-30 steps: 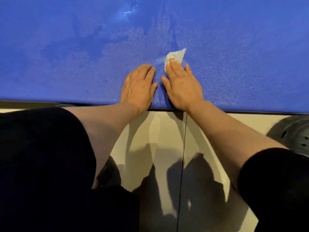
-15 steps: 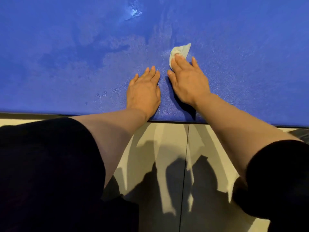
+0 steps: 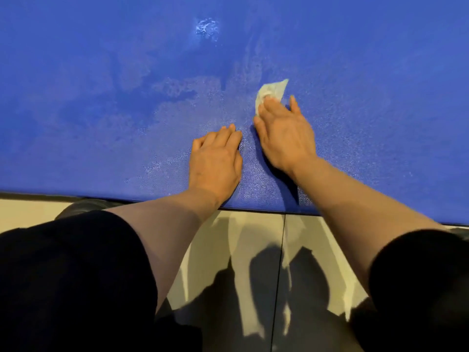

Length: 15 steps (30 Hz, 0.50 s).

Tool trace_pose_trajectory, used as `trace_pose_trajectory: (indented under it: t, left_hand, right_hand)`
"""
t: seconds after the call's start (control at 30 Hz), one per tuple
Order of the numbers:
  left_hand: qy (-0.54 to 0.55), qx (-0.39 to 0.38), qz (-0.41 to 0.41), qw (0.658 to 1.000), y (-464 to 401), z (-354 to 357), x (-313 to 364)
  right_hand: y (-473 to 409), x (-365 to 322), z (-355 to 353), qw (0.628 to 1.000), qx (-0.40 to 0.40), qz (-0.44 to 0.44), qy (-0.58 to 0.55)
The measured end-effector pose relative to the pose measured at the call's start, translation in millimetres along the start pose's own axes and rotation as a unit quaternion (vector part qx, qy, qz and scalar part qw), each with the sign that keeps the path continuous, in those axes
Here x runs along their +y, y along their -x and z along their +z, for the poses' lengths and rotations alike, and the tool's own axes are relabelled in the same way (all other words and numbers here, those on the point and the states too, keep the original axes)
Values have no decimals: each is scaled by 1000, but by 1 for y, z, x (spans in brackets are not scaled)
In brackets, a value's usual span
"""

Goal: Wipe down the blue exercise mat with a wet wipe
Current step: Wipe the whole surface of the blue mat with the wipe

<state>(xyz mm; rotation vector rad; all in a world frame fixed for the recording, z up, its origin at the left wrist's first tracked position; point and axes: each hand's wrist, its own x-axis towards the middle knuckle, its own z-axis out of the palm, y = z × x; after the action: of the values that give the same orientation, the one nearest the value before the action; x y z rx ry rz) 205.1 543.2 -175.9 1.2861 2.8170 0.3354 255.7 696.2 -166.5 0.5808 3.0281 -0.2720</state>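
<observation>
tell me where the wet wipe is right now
In the head view the wet wipe lies on the blue mat, right of centre, pressed under the right hand's fingertips, beyond the left hand.

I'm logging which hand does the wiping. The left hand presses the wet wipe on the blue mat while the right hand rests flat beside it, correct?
Hands swapped. In the head view the right hand presses the wet wipe on the blue mat; the left hand rests flat beside it.
</observation>
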Motion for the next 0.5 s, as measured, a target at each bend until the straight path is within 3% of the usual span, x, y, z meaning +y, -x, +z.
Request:
trace_pose_trajectory:
  t: [0.13, 0.27, 0.4, 0.5]
  left_hand:
    - [-10, 24, -1, 1000, -17, -2, -6]
    - [0, -8, -54, 999, -44, -4, -11]
    - [-27, -44, -65, 997, -46, 8, -15]
    - [-32, -38, -67, 997, -45, 12, -15]
  right_hand:
    - [-11, 22, -2, 998, 31, 51, 21]
    - [13, -7, 10, 999, 50, -5, 22]
    - [-19, 5, 5, 999, 16, -42, 12]
    - [-57, 28, -2, 999, 18, 13, 22]
